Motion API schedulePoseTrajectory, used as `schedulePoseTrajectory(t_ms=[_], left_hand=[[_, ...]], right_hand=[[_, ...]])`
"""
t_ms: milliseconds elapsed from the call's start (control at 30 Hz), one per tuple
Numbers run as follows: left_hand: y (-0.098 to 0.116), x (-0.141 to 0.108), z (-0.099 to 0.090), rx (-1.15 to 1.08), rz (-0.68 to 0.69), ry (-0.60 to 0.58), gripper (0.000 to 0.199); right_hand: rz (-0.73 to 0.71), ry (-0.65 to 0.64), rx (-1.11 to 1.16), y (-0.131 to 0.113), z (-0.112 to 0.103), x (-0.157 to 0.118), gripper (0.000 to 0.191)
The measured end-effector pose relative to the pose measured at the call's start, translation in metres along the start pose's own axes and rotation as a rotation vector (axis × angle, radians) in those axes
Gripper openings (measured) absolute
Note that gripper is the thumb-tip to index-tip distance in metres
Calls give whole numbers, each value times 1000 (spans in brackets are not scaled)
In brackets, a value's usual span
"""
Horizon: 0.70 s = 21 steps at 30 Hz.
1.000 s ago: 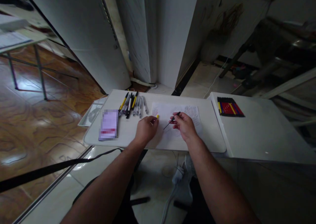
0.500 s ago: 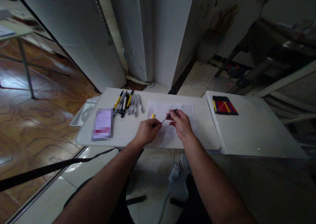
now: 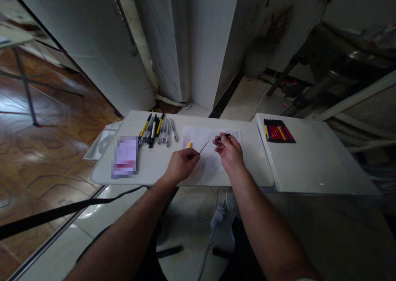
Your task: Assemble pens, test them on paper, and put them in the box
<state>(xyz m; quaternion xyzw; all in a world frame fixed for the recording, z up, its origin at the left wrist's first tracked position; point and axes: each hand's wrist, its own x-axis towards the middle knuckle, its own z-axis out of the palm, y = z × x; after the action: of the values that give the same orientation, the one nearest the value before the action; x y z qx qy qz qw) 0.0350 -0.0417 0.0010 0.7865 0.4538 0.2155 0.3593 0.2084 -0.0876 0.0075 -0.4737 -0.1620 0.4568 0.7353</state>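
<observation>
My left hand (image 3: pixel 183 165) pinches a thin pen refill (image 3: pixel 203 147) whose tip points up and right. Close by on the right, my right hand (image 3: pixel 230 151) grips a short dark pen part (image 3: pixel 223 137) between thumb and fingers. A small gap separates the two pieces. Both hands are above a sheet of paper (image 3: pixel 201 133) with scribbled lines. A yellow piece (image 3: pixel 190 145) shows just beyond my left fingers.
Several pens (image 3: pixel 153 130) lie on the white table (image 3: pixel 154 169) at the left, beside a blurred purple packet (image 3: pixel 126 155). On the adjoining white surface (image 3: pixel 315 161) at the right sits a row of dark, red and yellow pens (image 3: pixel 279 131).
The hands have moved apart, and the refill in my left hand has separated from the dark part in my right hand. The view has shifted slightly.
</observation>
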Motion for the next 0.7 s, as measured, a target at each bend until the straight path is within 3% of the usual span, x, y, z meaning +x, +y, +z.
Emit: schedulePoseTrajectory(t_ms=[333,700], left_hand=[[2,-1,-1,-18,4,-27,20],[-3,0,1,6,-9,-23,20]], right_hand=[[34,-148,-118,2,6,-9,23],[-92,-11,-57,-6,-4,2,22]])
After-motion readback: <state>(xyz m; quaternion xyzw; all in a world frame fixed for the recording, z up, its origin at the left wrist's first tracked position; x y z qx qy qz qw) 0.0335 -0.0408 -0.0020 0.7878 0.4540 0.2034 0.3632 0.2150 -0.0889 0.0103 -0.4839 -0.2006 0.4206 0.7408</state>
